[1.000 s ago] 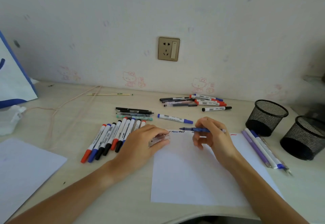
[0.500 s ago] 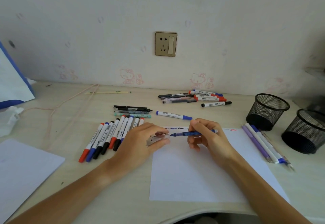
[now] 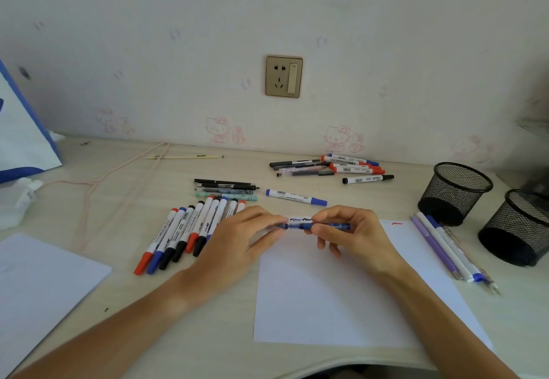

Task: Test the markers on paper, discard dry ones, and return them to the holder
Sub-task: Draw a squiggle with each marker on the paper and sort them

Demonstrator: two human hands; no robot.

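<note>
**Now capping the blue pen: slips and blind spots**

Head view: both hands meet over the far edge of the paper [image 3: 341,289]. The right hand [image 3: 353,236] pinches the blue pen [image 3: 323,226]; the left hand [image 3: 240,239] pinches its left end, probably the cap. A skewed push could smear ink. The tip is hidden, and both holders [image 3: 454,191], far right, look empty.

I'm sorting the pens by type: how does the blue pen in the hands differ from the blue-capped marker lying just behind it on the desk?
The blue pen has a translucent blue barrel; the blue-capped marker has a white barrel with blue ends. The pen is pinched at either end by the left hand and right hand above the paper; the marker lies untouched on the desk. Both lie roughly crosswise.
</note>
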